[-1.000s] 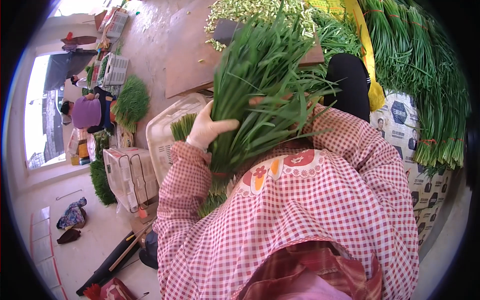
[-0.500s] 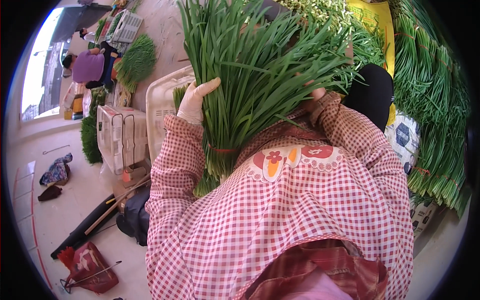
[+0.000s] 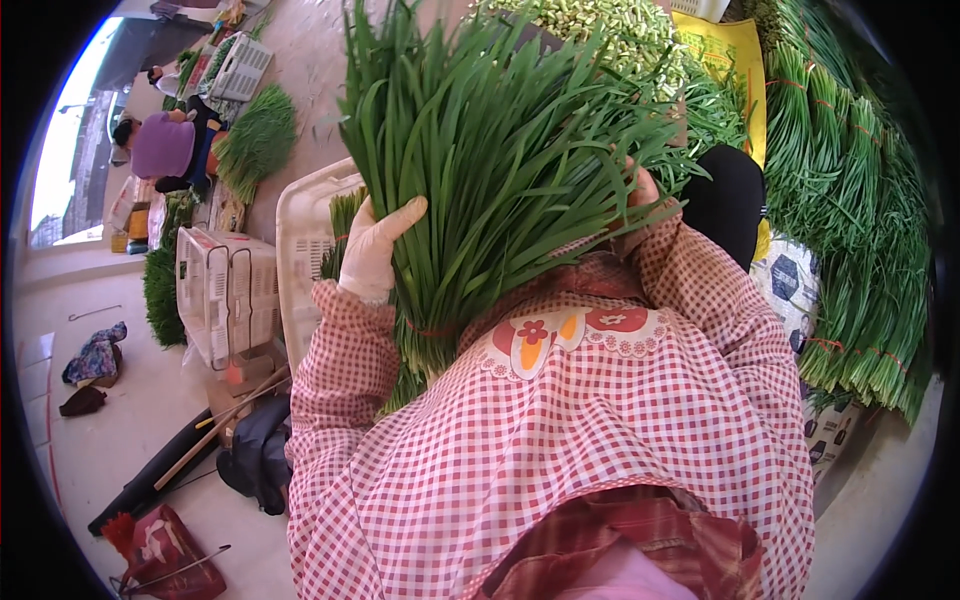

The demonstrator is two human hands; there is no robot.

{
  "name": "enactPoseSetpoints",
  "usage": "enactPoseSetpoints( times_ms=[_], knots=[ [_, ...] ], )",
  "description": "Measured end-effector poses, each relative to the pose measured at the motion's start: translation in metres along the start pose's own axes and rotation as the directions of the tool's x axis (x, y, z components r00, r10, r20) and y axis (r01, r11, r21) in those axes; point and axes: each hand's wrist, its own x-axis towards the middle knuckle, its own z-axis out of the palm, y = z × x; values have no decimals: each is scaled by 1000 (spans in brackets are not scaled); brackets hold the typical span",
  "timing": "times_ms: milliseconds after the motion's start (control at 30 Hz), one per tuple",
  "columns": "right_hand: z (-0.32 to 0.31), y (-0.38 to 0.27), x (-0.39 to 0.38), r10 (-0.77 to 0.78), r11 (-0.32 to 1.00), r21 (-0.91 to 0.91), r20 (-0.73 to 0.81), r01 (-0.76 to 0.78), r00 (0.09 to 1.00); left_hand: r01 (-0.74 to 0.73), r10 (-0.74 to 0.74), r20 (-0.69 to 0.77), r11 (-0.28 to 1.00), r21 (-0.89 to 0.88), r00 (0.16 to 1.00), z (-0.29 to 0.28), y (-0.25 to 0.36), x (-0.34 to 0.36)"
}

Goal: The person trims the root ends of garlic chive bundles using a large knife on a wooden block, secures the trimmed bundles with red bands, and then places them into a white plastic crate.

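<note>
A large bunch of garlic chives (image 3: 470,180) stands tilted against my front, its long flat leaves fanned out toward the far side. A red band (image 3: 432,328) ties its pale stems low down. My left hand (image 3: 375,248), in a thin whitish glove, wraps round the bunch's left side with the thumb across the leaves. On the right, my right hand (image 3: 642,186) is curled at the outer leaves; most of its fingers are hidden behind them. More tied chives (image 3: 345,215) show in the white plastic crate (image 3: 298,240) beside my left hand.
Banded chive bundles (image 3: 850,210) are piled at the right beside a yellow sack (image 3: 735,60). Cut pieces and loose greens (image 3: 600,35) lie beyond the bunch. Another crate (image 3: 225,300) stands at the left. Farther off, a person in purple (image 3: 163,146) sits near a chive heap (image 3: 257,142).
My left hand and the lower bunch sit slightly lower and further left in view. The leaves spread wider, and more of my right hand's fingers shows beside them. The surroundings have shifted left in view.
</note>
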Motion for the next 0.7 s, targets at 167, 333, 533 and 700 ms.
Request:
enactPoseSetpoints(
  times_ms=[167, 333, 533, 700],
  knots=[
    [55, -6, -3, -45, 998, -66, -359, 23, 932, -115, 110, -89, 992, -53, 990, 7, -2, -17],
    [66, -48, -2, -409, 886, -379, -371, 267, 834, -153, 146, -102, 986, -64, 984, 0, -4, -23],
    [71, -131, -38, -834, 476, -820, -308, 317, 457, -113, 110, -200, 994, -5, 974, 12, 10, -15],
    [110, -64, -61, -219, 614, -772, -370, -167, 903, -115, 128, -154, 989, 93, 980, 4, 24, -3]
  ],
)
